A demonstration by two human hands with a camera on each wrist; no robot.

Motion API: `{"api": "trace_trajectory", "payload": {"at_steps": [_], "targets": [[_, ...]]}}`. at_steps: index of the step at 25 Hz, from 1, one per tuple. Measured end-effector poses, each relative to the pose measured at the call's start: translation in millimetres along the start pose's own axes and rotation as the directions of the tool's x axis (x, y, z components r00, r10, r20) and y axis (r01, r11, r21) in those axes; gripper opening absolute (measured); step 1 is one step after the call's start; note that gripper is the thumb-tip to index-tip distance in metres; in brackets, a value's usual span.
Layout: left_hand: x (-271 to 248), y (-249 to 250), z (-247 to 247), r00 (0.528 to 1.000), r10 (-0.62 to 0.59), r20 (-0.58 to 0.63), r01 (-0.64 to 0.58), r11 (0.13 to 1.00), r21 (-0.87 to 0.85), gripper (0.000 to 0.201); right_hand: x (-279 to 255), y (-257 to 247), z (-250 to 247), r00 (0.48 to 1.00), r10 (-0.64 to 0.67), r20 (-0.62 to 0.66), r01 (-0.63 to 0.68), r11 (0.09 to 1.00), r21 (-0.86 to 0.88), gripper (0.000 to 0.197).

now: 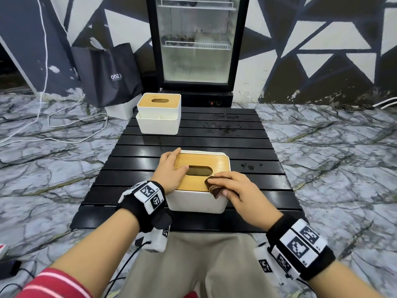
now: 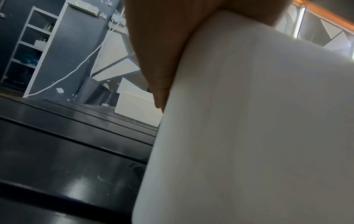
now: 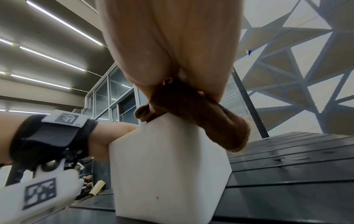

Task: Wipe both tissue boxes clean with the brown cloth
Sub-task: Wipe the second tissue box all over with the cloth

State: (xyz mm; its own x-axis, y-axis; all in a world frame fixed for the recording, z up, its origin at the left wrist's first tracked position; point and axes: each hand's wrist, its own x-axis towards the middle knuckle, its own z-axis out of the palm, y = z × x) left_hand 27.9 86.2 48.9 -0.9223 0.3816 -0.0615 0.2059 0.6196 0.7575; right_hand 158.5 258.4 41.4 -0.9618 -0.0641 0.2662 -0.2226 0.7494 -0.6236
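Brown cloth [image 1: 215,188] mostly hidden under right hand [image 1: 238,188]

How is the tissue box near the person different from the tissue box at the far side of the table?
The near tissue box is touched by both hands: the left hand rests on its wooden lid and the right hand presses the brown cloth on it. No hand touches the far tissue box. The far tissue box shows an open compartment in front of its lid; on the near one I see none. Both are white with a wooden slotted lid and stand on the black table.
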Motion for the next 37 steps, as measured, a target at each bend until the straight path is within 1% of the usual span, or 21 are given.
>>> {"api": "trace_trajectory", "payload": {"at_steps": [3, 7, 10, 12, 13, 14, 15, 16, 17, 18, 20, 22, 23, 25, 28, 31, 33, 34, 35, 36, 37], "targets": [[-6.8, 1.2, 5.4, 0.996, -0.052, -0.074, 0.045, 0.994, -0.098, 0.061, 10.1, 5.2, -5.1, 1.000, 0.015, -0.027, -0.015, 1.000, 0.005, 0.043], [-18.1, 2.5, 17.5, 0.969, -0.173, -0.178, 0.135, 0.969, -0.206, 0.065, 27.1, 12.6, -12.4, 0.997, 0.072, -0.030, -0.073, 0.997, -0.015, 0.042], [-27.0, 1.4, 21.1, 0.965, -0.218, -0.145, 0.171, 0.945, -0.277, 0.069, 37.0, 20.4, -13.9, 0.989, 0.121, -0.089, -0.124, 0.992, -0.029, 0.041], [-35.9, -1.6, 19.5, 0.979, -0.184, -0.091, 0.162, 0.965, -0.208, 0.072, 42.5, 26.0, -16.3, 0.976, 0.166, -0.138, -0.172, 0.984, -0.035, 0.041], [-40.2, -3.6, 16.7, 0.987, -0.144, -0.076, 0.135, 0.985, -0.111, 0.074, 44.7, 28.1, -17.4, 0.973, 0.179, -0.142, -0.185, 0.982, -0.026, 0.041], [-43.5, -5.3, 13.4, 0.995, -0.076, -0.070, 0.077, 0.997, 0.005, 0.077, 46.2, 29.6, -18.9, 0.974, 0.183, -0.136, -0.186, 0.982, -0.010, 0.041], [-45.2, -6.5, 10.0, 0.998, 0.027, -0.055, -0.020, 0.992, 0.122, 0.083, 46.8, 30.6, -20.2, 0.974, 0.185, -0.134, -0.185, 0.983, 0.011, 0.040], [-45.7, -6.5, 7.4, 0.989, 0.147, -0.014, -0.141, 0.965, 0.223, 0.086, 46.3, 30.9, -21.5, 0.971, 0.192, -0.142, -0.188, 0.981, 0.043, 0.039], [-45.0, -5.9, 5.6, 0.964, 0.259, 0.056, -0.264, 0.915, 0.304, 0.089, 44.7, 29.9, -22.9, 0.965, 0.206, -0.164, -0.194, 0.977, 0.087, 0.038], [-43.8, -4.8, 4.8, 0.931, 0.336, 0.143, -0.365, 0.854, 0.371, 0.092, 42.3, 28.6, -24.1, 0.955, 0.222, -0.195, -0.198, 0.971, 0.135, 0.035], [-40.5, -2.7, 5.0, 0.883, 0.379, 0.277, -0.470, 0.734, 0.490, 0.092, 37.3, 26.2, -26.0, 0.936, 0.246, -0.251, -0.199, 0.959, 0.200, 0.033], [-36.2, -1.8, 7.2, 0.873, 0.354, 0.335, -0.488, 0.649, 0.584, 0.088, 32.5, 25.3, -26.4, 0.928, 0.250, -0.277, -0.193, 0.957, 0.219, 0.033], [-34.2, -1.9, 8.2, 0.872, 0.346, 0.345, -0.489, 0.627, 0.607, 0.083, 30.6, 25.8, -26.1, 0.926, 0.249, -0.284, -0.187, 0.956, 0.228, 0.033], [-31.8, -1.1, 9.9, 0.871, 0.344, 0.350, -0.491, 0.620, 0.612, 0.076, 27.0, 26.9, -26.2, 0.921, 0.255, -0.293, -0.184, 0.951, 0.249, 0.033], [-31.9, 0.4, 6.9, 0.877, 0.392, 0.277, -0.480, 0.685, 0.548, 0.063, 24.4, 22.6, -27.4, 0.904, 0.276, -0.327, -0.183, 0.940, 0.289, 0.034], [-28.8, 4.6, -3.2, 0.890, 0.417, 0.186, -0.456, 0.791, 0.409, 0.065, 26.0, 10.3, -27.9, 0.881, 0.267, -0.391, -0.135, 0.933, 0.334, 0.037], [-26.1, 11.4, -14.8, 0.906, 0.414, 0.091, -0.423, 0.895, 0.141, 0.053, 31.3, 0.0, -25.0, 0.873, 0.228, -0.431, -0.071, 0.934, 0.350, 0.042], [-24.8, 14.5, -20.0, 0.923, 0.383, 0.037, -0.382, 0.924, -0.023, 0.044, 34.5, -4.3, -21.9, 0.868, 0.208, -0.450, -0.039, 0.934, 0.355, 0.043], [-23.1, 16.7, -24.3, 0.942, 0.336, 0.007, -0.330, 0.929, -0.165, 0.038, 37.6, -8.0, -17.6, 0.863, 0.190, -0.469, -0.015, 0.936, 0.353, 0.043], [-21.8, 18.2, -27.7, 0.958, 0.286, -0.010, -0.279, 0.924, -0.260, 0.035, 40.9, -11.0, -12.0, 0.857, 0.177, -0.485, 0.001, 0.939, 0.345, 0.043], [-20.0, 18.2, -29.0, 0.968, 0.251, -0.018, -0.244, 0.919, -0.308, 0.034, 43.5, -13.2, -5.8, 0.851, 0.166, -0.498, 0.009, 0.944, 0.330, 0.042]]}}
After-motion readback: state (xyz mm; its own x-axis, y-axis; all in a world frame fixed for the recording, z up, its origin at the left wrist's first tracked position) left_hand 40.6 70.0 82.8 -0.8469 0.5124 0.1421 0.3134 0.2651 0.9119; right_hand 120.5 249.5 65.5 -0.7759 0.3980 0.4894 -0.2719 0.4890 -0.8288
